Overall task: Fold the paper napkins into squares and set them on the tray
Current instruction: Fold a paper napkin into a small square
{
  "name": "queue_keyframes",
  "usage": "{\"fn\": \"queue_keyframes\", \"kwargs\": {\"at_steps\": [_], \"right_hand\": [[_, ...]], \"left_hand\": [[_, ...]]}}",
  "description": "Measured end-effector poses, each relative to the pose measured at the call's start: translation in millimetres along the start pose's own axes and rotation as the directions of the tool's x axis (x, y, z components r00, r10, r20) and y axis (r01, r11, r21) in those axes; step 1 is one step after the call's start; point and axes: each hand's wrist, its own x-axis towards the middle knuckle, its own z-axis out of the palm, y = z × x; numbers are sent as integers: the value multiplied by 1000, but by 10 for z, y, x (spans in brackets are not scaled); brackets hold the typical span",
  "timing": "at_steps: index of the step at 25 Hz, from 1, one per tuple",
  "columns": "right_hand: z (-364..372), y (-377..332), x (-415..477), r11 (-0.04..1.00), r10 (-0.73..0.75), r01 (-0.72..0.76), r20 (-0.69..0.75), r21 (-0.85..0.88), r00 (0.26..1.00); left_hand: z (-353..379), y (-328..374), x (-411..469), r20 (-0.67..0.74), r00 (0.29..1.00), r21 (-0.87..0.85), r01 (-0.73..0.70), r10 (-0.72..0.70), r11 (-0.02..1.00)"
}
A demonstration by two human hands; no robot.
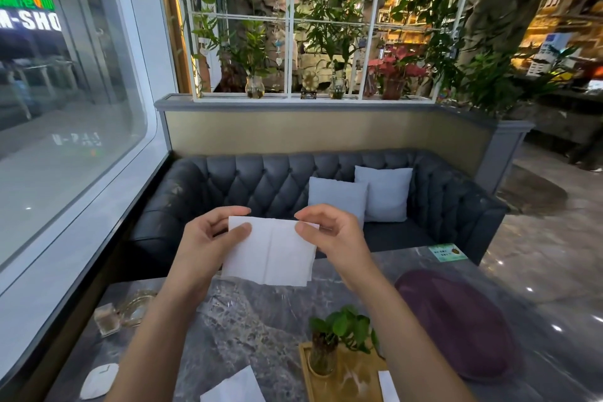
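Note:
A white paper napkin (272, 251) hangs in the air above the marble table (248, 320), with a crease down its middle. My left hand (208, 238) pinches its upper left corner and my right hand (329, 232) pinches its upper right corner. A wooden tray (355, 375) lies at the near right of the table, with a strip of white napkin (388, 385) on its right side. Another white napkin (235, 387) rests on the table at the bottom edge of the view.
A small potted plant in a glass (329, 349) stands on the tray's left part. A purple oval cushion (456, 323) lies at the right. A glass ashtray (135, 305), a small holder (106, 318) and a white round object (99, 380) sit at the left. A dark sofa (277, 192) is beyond.

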Motion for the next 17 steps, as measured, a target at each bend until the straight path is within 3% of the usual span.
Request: {"fn": "queue_keyframes", "kwargs": {"at_steps": [7, 13, 17], "right_hand": [[12, -9, 10, 992, -6, 9, 25, -129, 1000], [76, -61, 24, 976, -20, 39, 90, -212, 996], [78, -74, 5, 964, -16, 43, 104, -261, 994]], "left_hand": [[-5, 76, -51, 33, 997, 77, -78, 76, 994], [-39, 98, 7, 228, 965, 275, -194, 132, 942], [-50, 80, 15, 290, 949, 319, -215, 121, 923]]}}
